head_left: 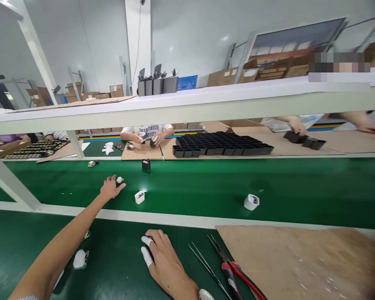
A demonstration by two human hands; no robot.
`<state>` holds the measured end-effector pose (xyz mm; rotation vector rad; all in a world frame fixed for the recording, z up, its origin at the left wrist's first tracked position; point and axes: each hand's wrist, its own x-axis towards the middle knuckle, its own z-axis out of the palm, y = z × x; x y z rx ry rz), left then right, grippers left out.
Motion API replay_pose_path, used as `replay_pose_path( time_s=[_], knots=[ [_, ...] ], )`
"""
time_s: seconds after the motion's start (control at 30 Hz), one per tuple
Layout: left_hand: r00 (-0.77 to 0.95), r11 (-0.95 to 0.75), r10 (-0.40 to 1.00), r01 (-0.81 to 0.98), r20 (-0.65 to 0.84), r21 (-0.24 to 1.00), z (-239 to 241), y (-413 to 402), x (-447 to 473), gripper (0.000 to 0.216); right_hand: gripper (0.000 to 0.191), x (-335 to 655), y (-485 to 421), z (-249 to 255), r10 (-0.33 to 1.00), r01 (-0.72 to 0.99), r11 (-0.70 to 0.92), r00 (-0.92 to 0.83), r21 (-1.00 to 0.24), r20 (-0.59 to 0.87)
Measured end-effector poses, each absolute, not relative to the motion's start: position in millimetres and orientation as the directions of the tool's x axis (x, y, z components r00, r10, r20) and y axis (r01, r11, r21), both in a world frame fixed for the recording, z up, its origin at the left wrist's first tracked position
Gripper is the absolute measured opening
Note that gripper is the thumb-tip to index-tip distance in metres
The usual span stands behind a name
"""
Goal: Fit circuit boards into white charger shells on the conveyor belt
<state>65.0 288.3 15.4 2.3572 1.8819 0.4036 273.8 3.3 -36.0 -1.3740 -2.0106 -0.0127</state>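
Observation:
My left hand (111, 188) reaches out over the green conveyor belt, thumb and fingers spread, beside a small white part with components on it (120, 180). Whether it touches that part I cannot tell. My right hand (166, 260) rests on the green work surface, holding nothing I can see, with white finger cots on two digits. To its right lie metal tweezers (208, 266) and needle-nose pliers (228, 264) with red and black handles. Under my left forearm is a white piece with a circuit board (80, 259). A white oval housing (139, 197) stands on the belt.
Another white housing (251, 202) and a black casing (146, 165) stand on the belt. Brown cardboard (293, 262) covers the right of my bench. Rows of black boxes (221, 143) and co-workers' hands are across the belt. A white shelf (206, 102) spans overhead.

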Motion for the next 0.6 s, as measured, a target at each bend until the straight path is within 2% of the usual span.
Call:
replay_pose_path(
  time_s=[0.03, 0.17, 0.23, 0.4, 0.5, 0.6],
  knots=[
    [0.21, -0.24, 0.966, 0.944, 0.151, 0.225, 12, 289, 77, 0.076, 0.026, 274, 2, -34, 0.831, 0.825, 0.426, -0.196, -0.372, 0.52],
    [0.32, -0.355, 0.928, 0.916, 0.192, 0.189, 9, 286, 116, 0.046, 0.02, 274, -1, -30, 0.873, 0.824, 0.375, -0.16, -0.425, 0.461],
    [0.376, -0.412, 0.904, 0.893, 0.202, 0.18, 15, 281, 124, 0.04, 0.019, 275, 0, -29, 0.883, 0.819, 0.366, -0.155, -0.442, 0.443],
    [0.5, -0.537, 0.838, 0.827, 0.219, 0.165, 28, 233, 106, 0.043, 0.018, 276, 4, -30, 0.892, 0.798, 0.358, -0.139, -0.485, 0.43],
    [0.619, -0.639, 0.769, 0.751, 0.159, 0.168, 25, 184, 87, 0.04, 0.015, 275, 6, -30, 0.883, 0.789, 0.376, -0.146, -0.486, 0.446],
    [0.715, -0.733, 0.68, 0.651, 0.166, 0.199, 23, 151, 70, 0.055, 0.017, 276, 8, -32, 0.871, 0.784, 0.394, -0.153, -0.479, 0.466]
  ],
)
